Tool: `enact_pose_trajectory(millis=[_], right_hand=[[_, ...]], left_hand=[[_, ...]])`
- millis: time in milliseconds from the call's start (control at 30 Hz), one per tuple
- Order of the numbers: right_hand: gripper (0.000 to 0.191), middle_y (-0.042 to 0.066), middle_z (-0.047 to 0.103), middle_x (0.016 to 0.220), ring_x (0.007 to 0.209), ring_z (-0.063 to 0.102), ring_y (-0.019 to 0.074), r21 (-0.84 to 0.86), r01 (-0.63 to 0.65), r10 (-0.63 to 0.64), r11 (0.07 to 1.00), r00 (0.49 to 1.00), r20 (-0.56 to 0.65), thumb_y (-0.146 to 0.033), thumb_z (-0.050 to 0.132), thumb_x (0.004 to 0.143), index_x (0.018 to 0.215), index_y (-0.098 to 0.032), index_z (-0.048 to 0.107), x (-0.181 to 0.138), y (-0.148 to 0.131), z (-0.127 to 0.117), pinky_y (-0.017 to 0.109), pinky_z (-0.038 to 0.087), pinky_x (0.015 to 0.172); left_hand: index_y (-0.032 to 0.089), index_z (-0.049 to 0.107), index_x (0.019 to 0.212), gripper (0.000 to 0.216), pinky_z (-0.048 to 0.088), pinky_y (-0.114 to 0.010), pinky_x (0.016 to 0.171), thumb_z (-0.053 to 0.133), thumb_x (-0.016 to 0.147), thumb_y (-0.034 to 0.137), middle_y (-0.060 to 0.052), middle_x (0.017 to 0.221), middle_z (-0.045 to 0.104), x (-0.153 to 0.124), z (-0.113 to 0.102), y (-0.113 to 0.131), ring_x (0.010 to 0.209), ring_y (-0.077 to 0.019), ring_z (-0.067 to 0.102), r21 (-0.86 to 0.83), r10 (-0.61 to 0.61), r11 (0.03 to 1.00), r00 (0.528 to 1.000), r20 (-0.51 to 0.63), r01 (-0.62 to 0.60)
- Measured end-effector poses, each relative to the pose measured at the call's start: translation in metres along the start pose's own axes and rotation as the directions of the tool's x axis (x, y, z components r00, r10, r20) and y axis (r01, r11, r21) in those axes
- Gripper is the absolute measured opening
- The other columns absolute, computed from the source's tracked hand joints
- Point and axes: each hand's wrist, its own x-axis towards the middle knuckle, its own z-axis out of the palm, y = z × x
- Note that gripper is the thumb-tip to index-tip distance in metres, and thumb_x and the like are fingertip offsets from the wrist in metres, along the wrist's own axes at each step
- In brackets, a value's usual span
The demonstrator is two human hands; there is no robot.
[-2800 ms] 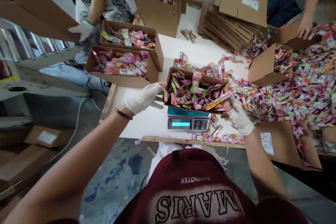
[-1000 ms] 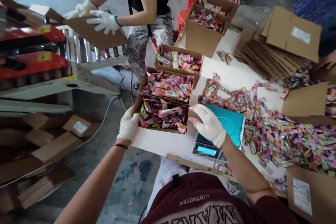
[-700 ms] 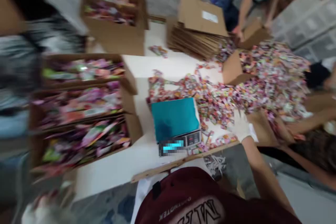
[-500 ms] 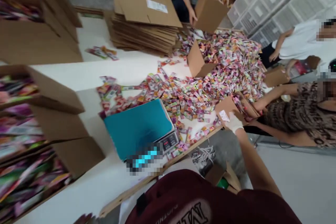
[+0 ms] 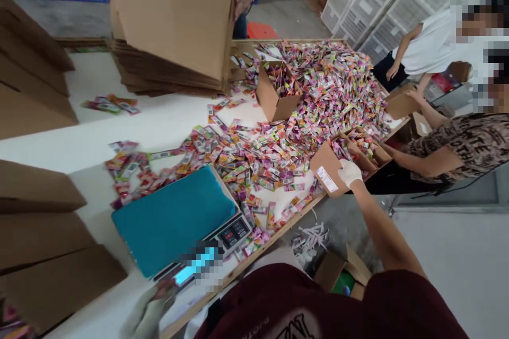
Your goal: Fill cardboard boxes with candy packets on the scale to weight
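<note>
My right hand [image 5: 350, 172], in a white glove, reaches far right and grips the near wall of a small open cardboard box [image 5: 326, 168] at the table's edge. The box bears a white label and holds coloured sachets. My left hand [image 5: 146, 317], also gloved, is low at the table's front edge, just in front of the scale [image 5: 175, 220]. It is blurred and its fingers cannot be made out. The scale has a bare teal platform and a keypad. A large heap of coloured sachets [image 5: 302, 111] covers the table between the scale and the box.
Cardboard box walls [image 5: 43, 254] stand at my left. Another open box [image 5: 274, 96] sits in the heap. Flat cartons [image 5: 159, 71] are stacked at the back, and a person there holds up a big carton [image 5: 170, 10]. A co-worker's arm [image 5: 417, 158] reaches the same small box.
I slid the filled box off the scale to the left beside two others. My view then swung right, and my right hand went out to the small labelled box and closed on its wall.
</note>
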Motion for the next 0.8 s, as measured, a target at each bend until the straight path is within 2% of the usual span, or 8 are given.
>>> enact_pose_trajectory(millis=[167,267,333,367,500,567,667,800], right_hand=[[0.02,0.01,0.075,0.108,0.097,0.069,0.0216,0.07,0.213,-0.212,0.975,0.977,-0.021,-0.036,0.06,0.099,0.107,-0.02,0.071,-0.04,-0.013,-0.038,0.031,0.05,0.082],[0.021,0.009,0.075,0.093,0.087,0.069,0.0237,0.088,0.409,-0.403,0.908,0.912,-0.073,-0.037,0.058,0.097,0.104,-0.022,0.071,-0.076,-0.041,-0.058,0.03,0.045,0.074],[0.025,0.008,0.073,0.081,0.078,0.066,0.0232,0.065,0.577,-0.569,0.814,0.816,-0.103,-0.04,0.054,0.1,0.096,-0.023,0.071,-0.1,-0.079,-0.067,0.031,0.041,0.07],[0.027,0.007,0.072,0.078,0.076,0.065,0.0226,0.051,0.665,-0.659,0.745,0.746,-0.102,-0.039,0.051,0.101,0.092,-0.024,0.071,-0.111,-0.103,-0.069,0.031,0.04,0.069],[0.029,0.007,0.076,0.093,0.086,0.068,0.022,0.083,0.931,-0.934,0.356,0.357,-0.001,-0.019,0.044,0.101,0.106,-0.023,0.072,-0.143,-0.215,-0.058,0.032,0.042,0.078],[0.031,0.007,0.077,0.102,0.09,0.07,0.0222,0.131,0.967,-0.974,0.22,0.21,0.082,-0.012,0.047,0.097,0.114,-0.022,0.071,-0.154,-0.264,-0.044,0.033,0.044,0.08],[0.026,0.009,0.077,0.101,0.09,0.071,0.0224,0.169,0.976,-0.981,0.139,0.112,0.161,-0.01,0.053,0.094,0.112,-0.019,0.07,-0.169,-0.311,-0.022,0.032,0.047,0.08],[0.024,0.011,0.077,0.108,0.097,0.073,0.023,0.209,0.976,-0.991,0.067,0.041,0.128,-0.014,0.052,0.1,0.116,-0.017,0.068,-0.174,-0.316,-0.016,0.033,0.052,0.085]], left_hand=[[0.017,0.071,0.106,0.071,0.05,-0.054,0.116,0.081,0.058,0.07,-0.017,0.124,0.075,0.002,0.045,0.025,0.127,-0.0424,0.065,-0.029,0.088,0.996,0.993,0.074,-0.086],[0.015,0.069,0.111,0.076,0.054,-0.051,0.111,0.081,0.062,0.072,-0.018,0.125,0.073,0.003,0.056,0.049,0.122,-0.0398,0.068,-0.072,0.169,0.984,0.98,0.101,-0.162],[0.014,0.067,0.119,0.079,0.055,-0.049,0.108,0.079,0.067,0.073,-0.018,0.128,0.072,0.002,0.055,0.065,0.118,-0.0371,0.069,-0.107,0.225,0.971,0.971,0.084,-0.216],[0.014,0.066,0.122,0.079,0.055,-0.048,0.106,0.077,0.07,0.073,-0.018,0.13,0.071,0.0,0.052,0.073,0.117,-0.0358,0.07,-0.134,0.256,0.959,0.965,0.049,-0.248],[0.017,0.064,0.129,0.075,0.057,-0.042,0.101,0.071,0.078,0.073,-0.016,0.133,0.068,-0.008,0.026,0.092,0.116,-0.0306,0.069,-0.311,0.347,0.866,0.918,-0.193,-0.393],[0.018,0.066,0.125,0.07,0.057,-0.04,0.1,0.071,0.079,0.071,-0.012,0.125,0.07,-0.012,0.01,0.092,0.113,-0.0278,0.068,-0.361,0.355,0.819,0.888,-0.294,-0.447],[0.019,0.068,0.117,0.065,0.057,-0.039,0.098,0.07,0.078,0.072,-0.009,0.115,0.072,-0.02,-0.01,0.076,0.108,-0.0253,0.068,-0.36,0.329,0.806,0.861,-0.387,-0.47],[0.017,0.066,0.122,0.076,0.055,-0.043,0.101,0.068,0.075,0.077,-0.014,0.128,0.069,-0.031,-0.02,0.046,0.115,-0.0289,0.068,-0.391,0.189,0.845,0.888,-0.42,-0.365]])
